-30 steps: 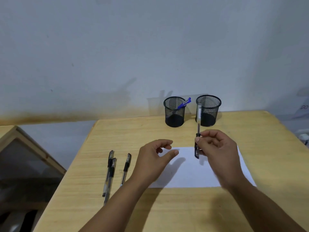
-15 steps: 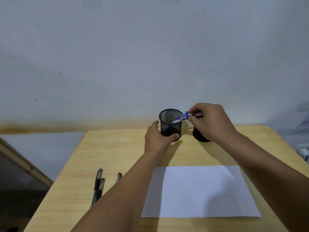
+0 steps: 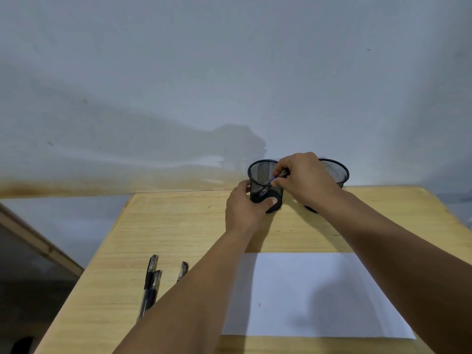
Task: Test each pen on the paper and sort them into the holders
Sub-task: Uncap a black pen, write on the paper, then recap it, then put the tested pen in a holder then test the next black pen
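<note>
Head view: pen (image 3: 277, 176) slanted into holder (image 3: 260, 175).

Pale blue-grey wall (image 3: 229, 72), brown stain along base; light wood table (image 3: 178, 226); wooden-framed dark panel (image 3: 30, 251) at left

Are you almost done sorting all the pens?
Not yet. The right hand is putting a pen into the left holder while the left hand steadies it. Three pens still wait on the table, untested on the paper.
</note>
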